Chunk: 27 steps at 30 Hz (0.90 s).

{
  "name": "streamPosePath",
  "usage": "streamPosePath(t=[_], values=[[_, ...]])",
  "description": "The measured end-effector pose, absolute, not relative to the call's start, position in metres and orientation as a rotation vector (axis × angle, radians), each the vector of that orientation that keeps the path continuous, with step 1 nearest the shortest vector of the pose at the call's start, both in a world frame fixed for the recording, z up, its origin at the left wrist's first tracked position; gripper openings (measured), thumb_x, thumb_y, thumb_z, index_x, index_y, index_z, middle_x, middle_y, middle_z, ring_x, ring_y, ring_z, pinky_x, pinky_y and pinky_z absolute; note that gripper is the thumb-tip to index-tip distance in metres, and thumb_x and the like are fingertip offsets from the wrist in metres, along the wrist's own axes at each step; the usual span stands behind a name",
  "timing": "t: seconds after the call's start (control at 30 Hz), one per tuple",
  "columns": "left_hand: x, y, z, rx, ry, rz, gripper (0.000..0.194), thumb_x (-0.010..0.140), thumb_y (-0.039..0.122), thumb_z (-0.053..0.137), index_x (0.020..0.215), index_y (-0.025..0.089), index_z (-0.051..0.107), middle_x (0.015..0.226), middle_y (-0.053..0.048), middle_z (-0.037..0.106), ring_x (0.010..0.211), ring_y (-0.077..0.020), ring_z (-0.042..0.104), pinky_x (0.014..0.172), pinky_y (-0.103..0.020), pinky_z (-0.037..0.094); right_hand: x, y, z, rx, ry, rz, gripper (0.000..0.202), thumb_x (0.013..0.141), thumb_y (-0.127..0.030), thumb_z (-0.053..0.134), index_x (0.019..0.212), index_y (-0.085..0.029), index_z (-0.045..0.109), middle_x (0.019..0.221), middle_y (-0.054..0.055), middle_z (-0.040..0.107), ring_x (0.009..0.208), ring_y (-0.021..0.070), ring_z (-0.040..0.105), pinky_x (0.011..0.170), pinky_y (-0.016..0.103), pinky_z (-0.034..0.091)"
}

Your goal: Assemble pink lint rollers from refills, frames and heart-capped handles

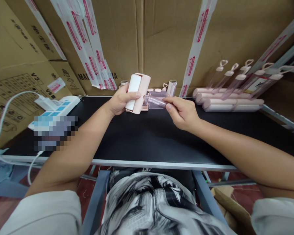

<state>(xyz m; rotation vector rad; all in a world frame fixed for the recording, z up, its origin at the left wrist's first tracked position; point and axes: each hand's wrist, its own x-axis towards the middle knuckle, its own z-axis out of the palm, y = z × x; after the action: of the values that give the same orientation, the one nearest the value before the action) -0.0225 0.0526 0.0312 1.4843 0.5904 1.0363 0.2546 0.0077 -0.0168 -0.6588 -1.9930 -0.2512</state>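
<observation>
My left hand (122, 99) is wrapped round a pink and white cylindrical case (138, 93), tilted above the black table near its back edge. From the right, my right hand (182, 112) pinches a clear purplish tube (156, 101). The tube's left end points at the case's right side; whether they touch I cannot tell. Behind both hands stands a purplish translucent holder (158, 105) with small pink parts on it, partly hidden by the tube and my hand. A short open cylinder (172, 87) stands at its right.
Several pink rolls (231, 105) and clear tubes with heart-shaped loops (241, 77) are stacked at the back right. A white power strip (56, 112) with cables and a blurred object lie at the left. Cardboard (171, 39) rises behind the table (137, 140).
</observation>
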Motion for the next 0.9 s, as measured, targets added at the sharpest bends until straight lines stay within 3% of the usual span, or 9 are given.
streamPosePath(t=[0.2,0.33,0.53,0.73,0.9], values=[[-0.02,0.051,0.032,1.496,0.663,1.022,0.074,0.063,0.039,0.101,0.123,0.014,0.068,0.117,-0.015,0.079,0.103,-0.0329,0.081,0.088,-0.047,0.071,0.254,0.002,-0.013,-0.893,-2.107,-0.184,0.042,0.109,-0.03,0.046,0.135,-0.02,0.077,0.128,0.013,0.084,0.116,0.0299,0.081,0.104,0.044,0.063],[-0.02,0.053,0.03,1.553,0.686,1.046,0.074,0.061,0.045,0.102,0.119,0.015,0.067,0.112,-0.014,0.079,0.101,-0.033,0.081,0.087,-0.046,0.07,0.252,-0.001,-0.013,-0.93,-2.147,-0.204,0.045,0.111,-0.03,0.044,0.143,-0.02,0.074,0.135,0.013,0.081,0.121,0.0299,0.078,0.108,0.045,0.061],[-0.019,0.052,0.027,1.614,0.691,1.129,0.079,0.058,0.052,0.103,0.119,0.018,0.068,0.115,-0.012,0.079,0.104,-0.0318,0.079,0.085,-0.04,0.069,0.252,0.001,-0.013,-0.983,-2.188,-0.246,0.047,0.113,-0.031,0.041,0.148,-0.02,0.071,0.13,0.014,0.081,0.115,0.0295,0.078,0.102,0.042,0.062],[-0.022,0.061,0.024,1.697,0.754,1.153,0.081,0.061,0.048,0.103,0.126,0.015,0.067,0.127,-0.014,0.077,0.114,-0.0299,0.076,0.096,-0.038,0.065,0.251,0.002,-0.012,-1.12,-2.216,-0.36,0.049,0.114,-0.031,0.041,0.154,-0.021,0.068,0.126,0.015,0.079,0.108,0.0301,0.077,0.09,0.039,0.062],[-0.022,0.063,0.021,1.651,0.758,1.13,0.08,0.062,0.048,0.102,0.126,0.015,0.067,0.122,-0.013,0.077,0.109,-0.0296,0.076,0.093,-0.04,0.066,0.25,0.001,-0.013,-1.173,-2.233,-0.416,0.049,0.114,-0.03,0.041,0.154,-0.022,0.067,0.123,0.015,0.078,0.101,0.029,0.075,0.081,0.036,0.06]])
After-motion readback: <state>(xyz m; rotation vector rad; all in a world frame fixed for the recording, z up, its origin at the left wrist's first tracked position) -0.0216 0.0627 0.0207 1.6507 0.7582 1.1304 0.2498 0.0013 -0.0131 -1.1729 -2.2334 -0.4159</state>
